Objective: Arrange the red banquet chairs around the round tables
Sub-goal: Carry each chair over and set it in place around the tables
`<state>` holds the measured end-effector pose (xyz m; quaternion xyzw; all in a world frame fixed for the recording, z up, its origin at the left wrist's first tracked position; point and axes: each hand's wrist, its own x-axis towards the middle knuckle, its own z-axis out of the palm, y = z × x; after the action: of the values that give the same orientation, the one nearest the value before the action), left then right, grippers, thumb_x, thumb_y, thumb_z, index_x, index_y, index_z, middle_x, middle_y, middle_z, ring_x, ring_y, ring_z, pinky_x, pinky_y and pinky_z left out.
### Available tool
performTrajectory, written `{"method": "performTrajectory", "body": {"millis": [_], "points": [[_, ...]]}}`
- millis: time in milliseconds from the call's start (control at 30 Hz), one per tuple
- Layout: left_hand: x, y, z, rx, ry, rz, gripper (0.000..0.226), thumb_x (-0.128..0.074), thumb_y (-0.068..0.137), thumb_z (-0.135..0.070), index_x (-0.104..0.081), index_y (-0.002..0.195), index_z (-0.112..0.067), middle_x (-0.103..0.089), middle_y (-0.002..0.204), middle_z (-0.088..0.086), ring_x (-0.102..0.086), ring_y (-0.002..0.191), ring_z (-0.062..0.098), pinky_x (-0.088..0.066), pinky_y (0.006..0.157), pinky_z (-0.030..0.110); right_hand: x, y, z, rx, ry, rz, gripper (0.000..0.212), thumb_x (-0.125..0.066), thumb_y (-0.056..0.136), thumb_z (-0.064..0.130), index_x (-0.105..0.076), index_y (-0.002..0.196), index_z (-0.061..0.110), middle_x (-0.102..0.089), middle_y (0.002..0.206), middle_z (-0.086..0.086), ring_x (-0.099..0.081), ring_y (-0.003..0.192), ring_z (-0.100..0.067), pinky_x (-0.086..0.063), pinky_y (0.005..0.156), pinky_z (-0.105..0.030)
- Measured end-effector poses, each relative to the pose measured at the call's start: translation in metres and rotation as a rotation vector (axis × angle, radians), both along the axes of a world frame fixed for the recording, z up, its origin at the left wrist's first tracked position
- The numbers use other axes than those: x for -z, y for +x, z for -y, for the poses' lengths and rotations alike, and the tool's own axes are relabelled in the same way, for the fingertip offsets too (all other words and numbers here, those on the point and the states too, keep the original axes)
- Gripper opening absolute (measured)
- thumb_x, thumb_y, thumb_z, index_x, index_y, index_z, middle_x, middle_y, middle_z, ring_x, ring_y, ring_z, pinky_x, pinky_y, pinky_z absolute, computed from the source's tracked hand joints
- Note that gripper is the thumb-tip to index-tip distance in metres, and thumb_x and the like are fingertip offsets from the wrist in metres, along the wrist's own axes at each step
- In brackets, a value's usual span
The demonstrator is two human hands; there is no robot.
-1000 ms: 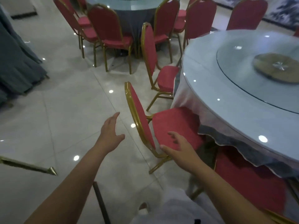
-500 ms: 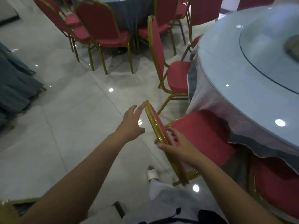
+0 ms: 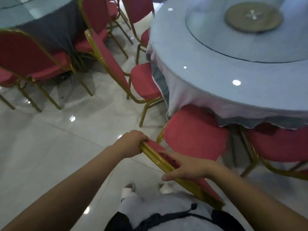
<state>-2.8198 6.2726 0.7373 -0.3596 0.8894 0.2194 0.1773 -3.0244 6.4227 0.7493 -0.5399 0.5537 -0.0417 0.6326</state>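
A red banquet chair (image 3: 195,132) stands at the near-left edge of a round table (image 3: 208,77). Its seat is pushed partly beneath the hanging tablecloth (image 3: 180,92), and its gold-framed backrest (image 3: 155,148) faces the camera. The person's left hand (image 3: 131,144) grips the far-left end of the backrest's top, fingers curled over the gold tube. The right hand (image 3: 188,167) clasps the same rail nearer the camera, fingers spread across the red padding and thumb (image 3: 165,177) hooked under the frame.

A second red chair (image 3: 143,80) sits just farther along the table's left side, its seat meeting the cloth and its backrest leaning away to the left. A third red seat (image 3: 280,144) shows to the right, beneath the cloth's grey scalloped hem. On the tabletop lies a glass turntable (image 3: 216,40) with a round wooden disc (image 3: 253,17) at its centre.

At far left, a second round table (image 3: 20,12), draped in dark grey, is ringed by more red chairs (image 3: 25,52). The glossy pale tile floor (image 3: 50,147) shows bright spots of reflected light. White shoes (image 3: 128,188) appear at the near edge, between the person's forearms.
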Motion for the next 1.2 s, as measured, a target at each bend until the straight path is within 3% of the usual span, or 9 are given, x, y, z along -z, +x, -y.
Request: {"method": "performTrajectory", "body": {"millis": [100, 200, 267, 333, 433, 567, 767, 933, 1200], "points": [[0.003, -0.006, 0.015, 0.162, 0.072, 0.029, 0.036, -0.061, 0.084, -0.024, -0.065, 0.117, -0.037, -0.065, 0.106, -0.012, -0.059, 0.099, 0.013, -0.052, 0.087, 0.034, -0.001, -0.003, -0.024, 0.125, 0.068, 0.010, 0.097, -0.069, 0.066, 0.077, -0.015, 0.144, 0.062, -0.022, 0.153, 0.023, -0.030, 0.136, -0.006, -0.029, 0.107, -0.027], [0.008, 0.000, 0.023, 0.253, 0.084, -0.016, 0.036, -0.059, 0.085, -0.023, -0.065, 0.117, -0.039, -0.066, 0.103, -0.013, -0.060, 0.094, 0.010, -0.052, 0.084, 0.029, -0.005, 0.007, -0.064, 0.403, 0.065, -0.011, 0.087, -0.076, 0.061, 0.073, -0.030, 0.134, 0.070, -0.035, 0.143, 0.032, -0.039, 0.127, 0.005, -0.033, 0.106, -0.023], [0.010, 0.001, 0.027, 0.312, 0.074, -0.022, 0.036, -0.056, 0.086, -0.021, -0.065, 0.115, -0.040, -0.066, 0.099, -0.013, -0.060, 0.091, 0.010, -0.053, 0.080, 0.029, -0.005, 0.022, -0.088, 0.609, 0.019, -0.156, 0.072, -0.077, 0.057, 0.073, -0.042, 0.120, 0.074, -0.052, 0.121, 0.038, -0.051, 0.108, 0.012, -0.043, 0.095, -0.019], [0.011, 0.000, 0.030, 0.371, 0.043, -0.020, 0.038, -0.054, 0.086, -0.021, -0.064, 0.116, -0.041, -0.066, 0.099, -0.011, -0.062, 0.091, 0.012, -0.054, 0.078, 0.031, -0.001, 0.039, -0.104, 0.809, -0.057, -0.402, 0.058, -0.072, 0.056, 0.077, -0.052, 0.110, 0.069, -0.062, 0.102, 0.036, -0.057, 0.094, 0.012, -0.048, 0.089, -0.025], [0.013, 0.002, 0.032, 0.398, 0.027, -0.057, 0.037, -0.052, 0.085, -0.019, -0.066, 0.113, -0.039, -0.068, 0.096, -0.010, -0.063, 0.088, 0.014, -0.055, 0.074, 0.033, 0.012, 0.067, -0.111, 1.041, -0.121, -0.738, 0.056, -0.068, 0.063, 0.074, -0.058, 0.114, 0.054, -0.057, 0.118, 0.024, -0.050, 0.116, -0.007, -0.039, 0.100, -0.041], [0.009, 0.004, 0.031, 0.477, -0.099, -0.048, 0.026, -0.051, 0.084, -0.022, -0.068, 0.101, -0.029, -0.066, 0.083, -0.006, -0.063, 0.075, 0.016, -0.056, 0.064, 0.031, 0.016, 0.093, -0.102, 1.326, -0.143, -0.813, 0.058, -0.080, 0.066, 0.058, -0.058, 0.118, 0.045, -0.050, 0.134, 0.007, -0.036, 0.132, -0.024, -0.036, 0.105, -0.050], [0.010, 0.035, 0.035, 0.518, -0.099, -0.083, 0.033, -0.052, 0.079, -0.018, -0.070, 0.101, -0.035, -0.059, 0.073, -0.012, -0.053, 0.065, 0.010, -0.037, 0.052, 0.020, 0.010, 0.119, -0.096, 1.333, -0.102, -0.728, 0.054, -0.086, 0.062, 0.052, -0.056, 0.107, 0.053, -0.046, 0.131, 0.015, -0.035, 0.126, -0.022, -0.035, 0.104, -0.044], [0.020, 0.054, 0.063, 0.492, -0.098, -0.073, 0.044, -0.054, 0.079, -0.023, -0.064, 0.114, -0.048, -0.057, 0.074, -0.018, -0.052, 0.069, 0.005, -0.047, 0.061, 0.022, 0.020, 0.141, -0.080, 1.336, -0.175, -0.744, 0.043, -0.086, 0.066, 0.046, -0.057, 0.097, 0.053, -0.047, 0.126, 0.018, -0.033, 0.123, -0.017, -0.031, 0.104, -0.041], [0.019, -0.004, 0.092, 0.347, -0.140, -0.064, 0.042, -0.048, 0.081, -0.022, -0.064, 0.109, -0.049, -0.064, 0.084, -0.016, -0.062, 0.077, 0.009, -0.055, 0.068, 0.032, 0.017, 0.081, -0.038, 1.332, -0.172, -0.735, 0.030, -0.080, 0.071, 0.049, -0.057, 0.090, 0.051, -0.047, 0.128, 0.016, -0.035, 0.123, -0.022, -0.028, 0.104, -0.043]]}}
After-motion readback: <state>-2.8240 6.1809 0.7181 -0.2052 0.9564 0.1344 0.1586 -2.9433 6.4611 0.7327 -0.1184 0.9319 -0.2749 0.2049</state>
